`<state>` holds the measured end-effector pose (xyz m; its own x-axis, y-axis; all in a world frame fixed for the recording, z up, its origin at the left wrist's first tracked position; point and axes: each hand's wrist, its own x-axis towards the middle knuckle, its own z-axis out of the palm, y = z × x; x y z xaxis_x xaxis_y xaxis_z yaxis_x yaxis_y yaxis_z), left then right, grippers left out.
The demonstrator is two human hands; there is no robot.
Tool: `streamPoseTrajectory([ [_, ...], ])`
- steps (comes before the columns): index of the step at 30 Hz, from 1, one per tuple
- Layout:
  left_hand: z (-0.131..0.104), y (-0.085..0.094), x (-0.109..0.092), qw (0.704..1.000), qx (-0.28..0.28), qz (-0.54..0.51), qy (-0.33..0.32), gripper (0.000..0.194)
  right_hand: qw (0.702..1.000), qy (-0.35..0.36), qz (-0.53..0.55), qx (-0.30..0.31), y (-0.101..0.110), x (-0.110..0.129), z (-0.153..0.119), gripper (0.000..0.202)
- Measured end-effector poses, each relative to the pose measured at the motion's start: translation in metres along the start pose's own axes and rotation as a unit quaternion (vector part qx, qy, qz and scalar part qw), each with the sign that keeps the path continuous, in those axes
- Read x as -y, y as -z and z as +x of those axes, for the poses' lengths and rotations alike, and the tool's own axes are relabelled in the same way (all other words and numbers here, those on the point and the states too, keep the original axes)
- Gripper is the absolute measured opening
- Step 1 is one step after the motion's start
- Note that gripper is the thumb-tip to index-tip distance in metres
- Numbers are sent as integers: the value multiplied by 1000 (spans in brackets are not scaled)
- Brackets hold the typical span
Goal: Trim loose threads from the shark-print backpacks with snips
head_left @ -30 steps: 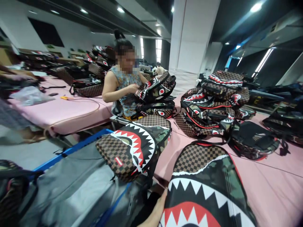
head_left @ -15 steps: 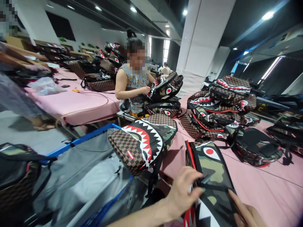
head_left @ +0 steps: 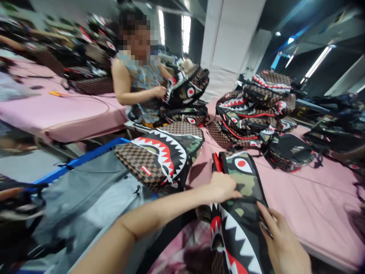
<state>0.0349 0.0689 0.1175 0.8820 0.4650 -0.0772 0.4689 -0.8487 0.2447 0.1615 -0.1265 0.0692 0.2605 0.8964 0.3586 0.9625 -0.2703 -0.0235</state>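
A camouflage backpack (head_left: pixel 242 224) with a shark mouth and a red-and-white eye stands on its side in front of me, at the edge of the pink table (head_left: pixel 299 190). My left hand (head_left: pixel 224 187) is closed on its upper left edge, beside the red-lined opening. On the right side of the same backpack, my right hand (head_left: pixel 282 236) rests with the thumb and fingers apart, and something small and dark, blurred, shows between them. A checkered shark-mouth backpack (head_left: pixel 159 156) lies just beyond my left forearm.
Across the table a person (head_left: pixel 139 80) handles another camouflage backpack (head_left: pixel 188 89). Backpacks are piled (head_left: pixel 253 110) at the back right. A blue-rimmed bin (head_left: pixel 82 156) with grey lining stands at the left. A black backpack (head_left: pixel 291 152) lies at the right.
The view has shifted, so the scene sits further left and higher. My left hand has gone from open fingers to a grip on the backpack's edge. More of my right hand shows.
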Motion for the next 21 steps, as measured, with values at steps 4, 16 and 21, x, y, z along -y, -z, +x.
streamPoseTrajectory([
  [4,6,5,9,997,57,48,-17,48,999,-3,-38,34,13,16,0,55],
  [16,-6,2,17,975,114,10,-190,17,998,15,-56,17,12,20,-22,64],
  [21,-21,-16,1,977,-33,11,-211,12,991,117,22,-67,-15,-28,-29,61],
])
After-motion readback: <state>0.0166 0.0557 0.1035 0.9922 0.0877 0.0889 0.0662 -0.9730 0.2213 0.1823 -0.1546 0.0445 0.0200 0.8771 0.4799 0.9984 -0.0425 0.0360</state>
